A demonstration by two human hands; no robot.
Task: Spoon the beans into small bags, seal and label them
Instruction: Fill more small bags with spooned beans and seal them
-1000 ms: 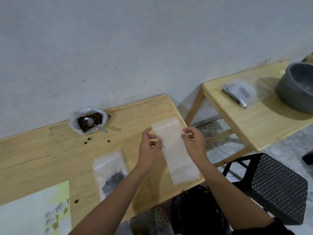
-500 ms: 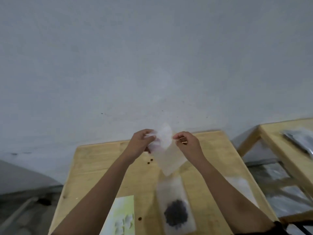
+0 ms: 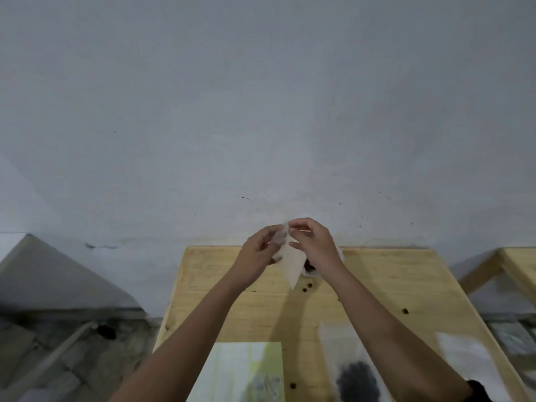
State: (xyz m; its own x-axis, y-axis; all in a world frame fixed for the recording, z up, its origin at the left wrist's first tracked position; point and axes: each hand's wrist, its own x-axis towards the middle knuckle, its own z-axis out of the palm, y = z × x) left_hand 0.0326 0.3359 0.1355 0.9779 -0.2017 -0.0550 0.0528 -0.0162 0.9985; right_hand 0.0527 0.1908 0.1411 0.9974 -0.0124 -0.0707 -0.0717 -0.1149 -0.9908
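A small empty translucent bag (image 3: 291,261) hangs in the air above the wooden table (image 3: 220,300), its lower corner pointing down. My left hand (image 3: 258,255) and my right hand (image 3: 314,245) both pinch its top edge, close together. Behind my right wrist a bit of the bean container (image 3: 309,268) shows, mostly hidden. A bag with dark beans in it (image 3: 352,369) lies flat on the table under my right forearm. Another empty bag (image 3: 467,361) lies near the table's right edge. The spoon is out of sight.
A label sheet (image 3: 243,372), pale green and white, lies at the table's near edge. Loose beans (image 3: 307,287) are scattered on the wood. A second wooden table (image 3: 519,268) stands to the right, the grey wall just behind.
The bag has been lifted off the table and my hands have drawn together at its top. The camera has swung left and tilted upward, so the second table is now mostly out of frame.
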